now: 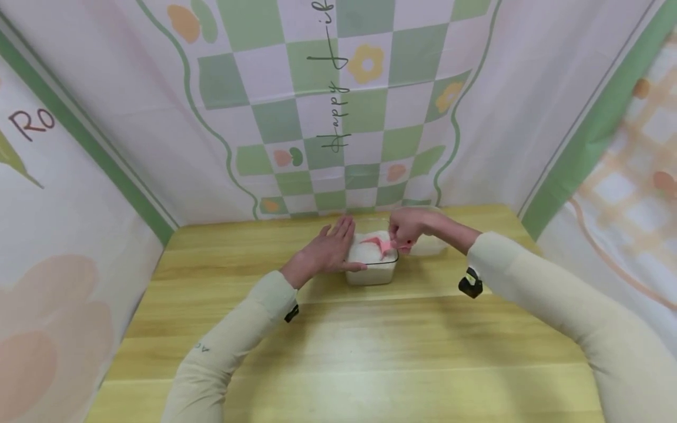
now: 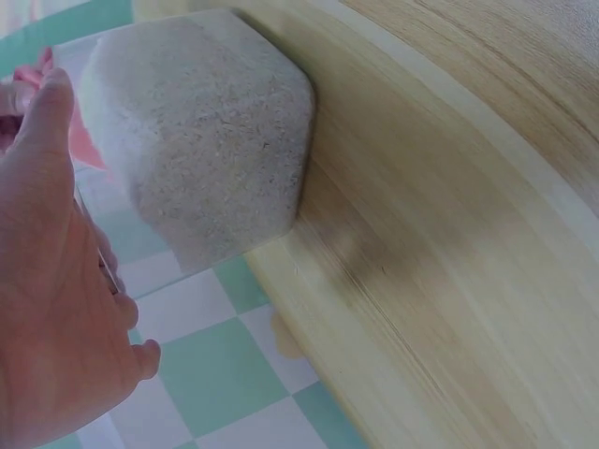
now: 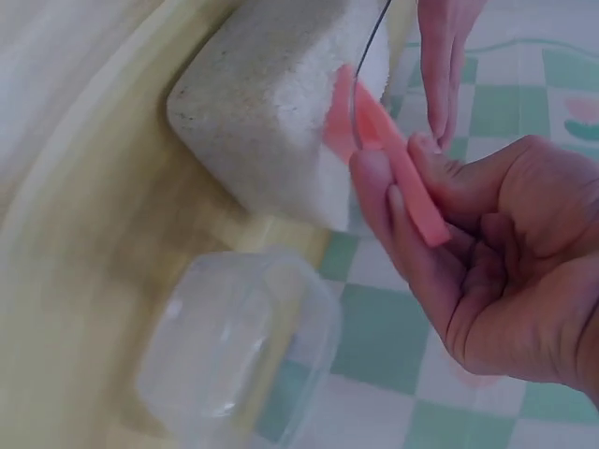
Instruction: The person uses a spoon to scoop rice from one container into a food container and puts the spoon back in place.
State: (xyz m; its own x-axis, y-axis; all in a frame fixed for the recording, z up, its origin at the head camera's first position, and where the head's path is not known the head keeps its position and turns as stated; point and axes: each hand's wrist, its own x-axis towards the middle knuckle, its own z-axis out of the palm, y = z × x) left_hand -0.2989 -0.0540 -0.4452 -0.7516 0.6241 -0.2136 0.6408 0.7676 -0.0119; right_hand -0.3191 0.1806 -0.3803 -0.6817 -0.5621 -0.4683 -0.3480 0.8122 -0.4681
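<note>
A clear box (image 1: 370,277) filled with white rice (image 1: 364,254) stands near the back of the table. My left hand (image 1: 329,248) rests against its left side, fingers straight, with the thumb along the front rim. A pink scoop (image 1: 385,247) dips into the rice at the box's right side. My right hand (image 1: 412,226) pinches its handle between thumb and fingers, as the right wrist view shows. Through the wall in the left wrist view, the rice (image 2: 206,140) reaches high up. The scoop's tip is partly buried.
Right of the rice box stands a second clear plastic container (image 3: 225,327), partly behind my right hand in the head view. The wooden table (image 1: 349,352) ends at a checkered cloth (image 1: 317,117) hanging behind it. More printed cloths hang on both sides.
</note>
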